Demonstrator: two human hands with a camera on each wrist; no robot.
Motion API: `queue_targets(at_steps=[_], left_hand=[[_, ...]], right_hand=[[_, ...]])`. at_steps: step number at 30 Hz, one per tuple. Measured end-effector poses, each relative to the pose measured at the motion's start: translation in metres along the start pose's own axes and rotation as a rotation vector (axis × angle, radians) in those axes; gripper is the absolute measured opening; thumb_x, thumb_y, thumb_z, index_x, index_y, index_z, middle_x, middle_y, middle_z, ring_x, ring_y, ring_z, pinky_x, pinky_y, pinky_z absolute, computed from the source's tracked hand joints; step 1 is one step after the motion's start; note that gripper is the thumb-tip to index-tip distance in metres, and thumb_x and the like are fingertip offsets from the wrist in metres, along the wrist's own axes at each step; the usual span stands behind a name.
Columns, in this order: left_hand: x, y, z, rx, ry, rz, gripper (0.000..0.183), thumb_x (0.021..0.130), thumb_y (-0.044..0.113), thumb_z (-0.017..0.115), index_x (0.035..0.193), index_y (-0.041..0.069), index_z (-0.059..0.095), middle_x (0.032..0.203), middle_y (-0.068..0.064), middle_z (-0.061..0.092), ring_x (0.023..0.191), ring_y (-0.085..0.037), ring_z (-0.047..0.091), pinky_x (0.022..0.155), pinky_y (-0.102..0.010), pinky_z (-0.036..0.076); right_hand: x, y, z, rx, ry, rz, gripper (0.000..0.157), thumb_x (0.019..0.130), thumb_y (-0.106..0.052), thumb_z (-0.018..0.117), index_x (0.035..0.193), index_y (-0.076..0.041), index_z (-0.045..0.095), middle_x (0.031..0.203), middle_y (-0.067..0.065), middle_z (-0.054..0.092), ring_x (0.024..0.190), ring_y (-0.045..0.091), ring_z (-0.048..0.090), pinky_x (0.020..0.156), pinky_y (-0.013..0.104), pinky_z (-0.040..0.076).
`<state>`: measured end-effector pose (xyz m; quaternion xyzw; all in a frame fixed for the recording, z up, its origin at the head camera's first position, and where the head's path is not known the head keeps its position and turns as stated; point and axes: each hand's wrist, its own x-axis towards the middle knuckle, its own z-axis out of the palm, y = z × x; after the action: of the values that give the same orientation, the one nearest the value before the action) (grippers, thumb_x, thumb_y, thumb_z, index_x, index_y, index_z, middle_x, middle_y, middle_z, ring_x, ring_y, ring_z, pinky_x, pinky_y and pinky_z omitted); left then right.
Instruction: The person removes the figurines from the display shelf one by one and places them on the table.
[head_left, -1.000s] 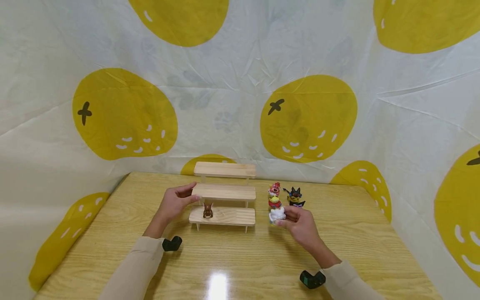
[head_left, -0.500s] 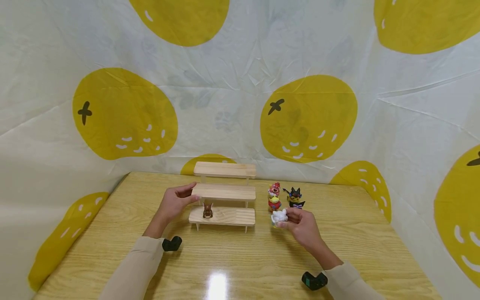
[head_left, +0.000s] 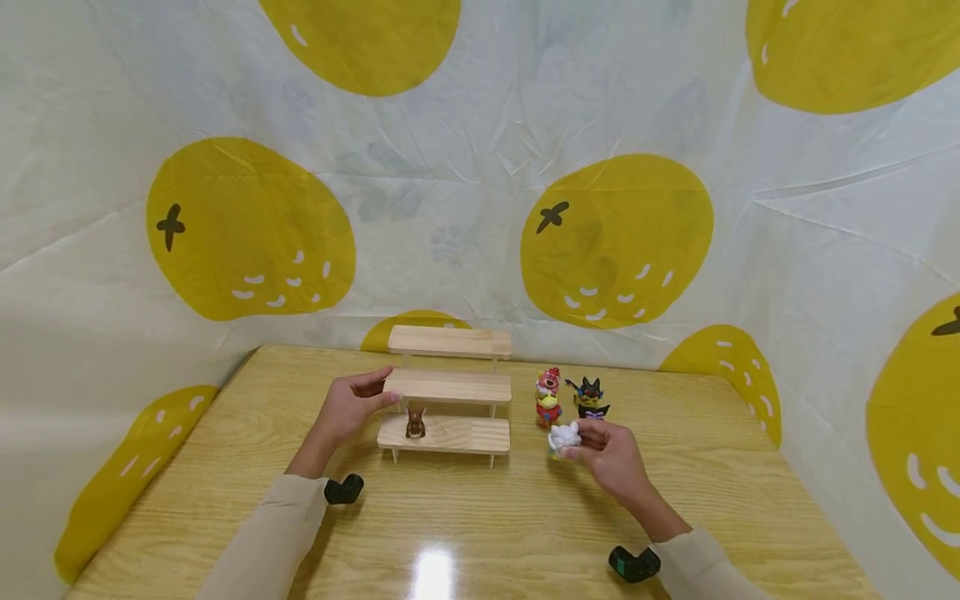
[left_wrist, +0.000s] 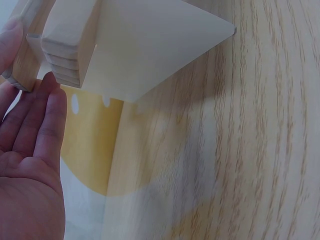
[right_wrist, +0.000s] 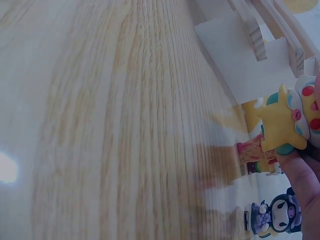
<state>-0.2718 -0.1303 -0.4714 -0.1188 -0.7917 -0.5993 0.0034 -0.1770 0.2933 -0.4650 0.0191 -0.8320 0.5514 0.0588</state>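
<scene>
A three-tier wooden display stand stands on the table. My left hand pinches the left end of its middle shelf, thumb at the front edge. In the left wrist view, the shelf end lies between thumb and fingers. On the lowest shelf sits a small brown figurine, near the left end. To the right of the stand, my right hand holds a figurine with a white top between thumb and fingers. The right wrist view shows the yellow star-shaped part of this figurine.
Behind my right hand, a pink-and-red figurine and a red one with a yellow top stand close together. Beside them are a black-eared figurine and a black-and-purple one. A patterned cloth hangs behind the wooden table.
My right hand has moved slightly right and toward me with the white-topped figurine, uncovering more of the red figurine behind it. The left hand stays on the shelf.
</scene>
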Motion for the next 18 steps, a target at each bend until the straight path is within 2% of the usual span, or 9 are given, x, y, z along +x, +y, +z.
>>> queue_targets(at_steps=[12, 18], left_hand=[[-0.0006, 0.0011, 0.0006, 0.017, 0.003, -0.009, 0.061, 0.093, 0.026, 0.081, 0.148, 0.011, 0.059, 0.153, -0.012, 0.057, 0.142, -0.035, 0.055, 0.105, -0.034, 0.057], [-0.0009, 0.0012, 0.0009, 0.021, 0.015, -0.003, 0.061, 0.093, 0.025, 0.082, 0.148, 0.011, 0.060, 0.152, -0.012, 0.058, 0.141, -0.035, 0.056, 0.105, -0.034, 0.056]], right_hand=[[-0.0019, 0.0033, -0.0034, -0.020, 0.013, 0.019, 0.039, 0.087, 0.005, 0.080, 0.123, 0.013, 0.069, 0.124, 0.030, 0.072, 0.114, 0.033, 0.073, 0.088, 0.027, 0.063], [-0.0011, 0.0061, -0.0058, -0.011, 0.010, 0.015, 0.039, 0.087, 0.005, 0.080, 0.123, 0.014, 0.069, 0.123, 0.031, 0.072, 0.111, 0.029, 0.075, 0.086, 0.024, 0.063]])
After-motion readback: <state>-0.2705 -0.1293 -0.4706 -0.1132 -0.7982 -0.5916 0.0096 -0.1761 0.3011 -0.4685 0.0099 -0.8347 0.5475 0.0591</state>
